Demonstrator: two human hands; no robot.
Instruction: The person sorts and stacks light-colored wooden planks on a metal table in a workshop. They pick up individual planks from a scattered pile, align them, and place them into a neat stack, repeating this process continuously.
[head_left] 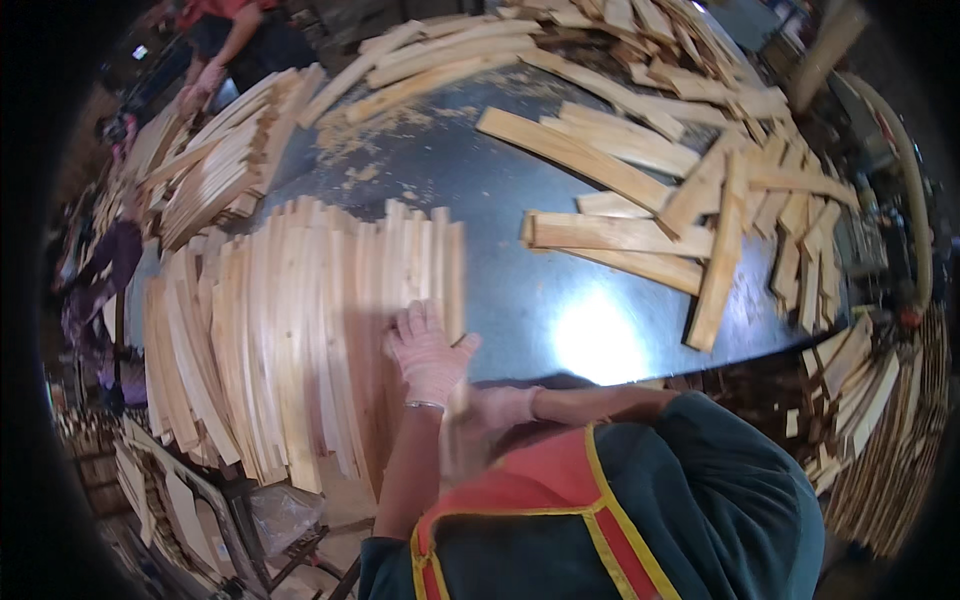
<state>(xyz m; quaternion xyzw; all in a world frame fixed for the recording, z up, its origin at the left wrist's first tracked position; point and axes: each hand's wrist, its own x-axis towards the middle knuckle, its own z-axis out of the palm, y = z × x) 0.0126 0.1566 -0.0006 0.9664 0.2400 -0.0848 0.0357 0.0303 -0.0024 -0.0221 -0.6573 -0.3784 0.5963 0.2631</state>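
Observation:
Both my hands wear pale pink gloves. Spread over the right edge of a wide row of wooden strips [290,330], my left hand [428,355] is open, its fingers stretched out and its thumb apart. The strips lie side by side, lengthwise away from me, with uneven ends. My right hand [500,408] is at the near right corner of the row, below the left one, close to the near end of a strip [456,425]. Motion blur smears its fingers, so whether it grips that strip does not show.
A dark, shiny metal table [480,210] carries the wood. Loose wooden boards [625,235] lie crisscrossed at right, with more boards [450,60] along the far edge. Stacked strips [225,160] stand at far left, near another person's gloved hand [208,80]. Sawdust [370,150] is scattered on the tabletop.

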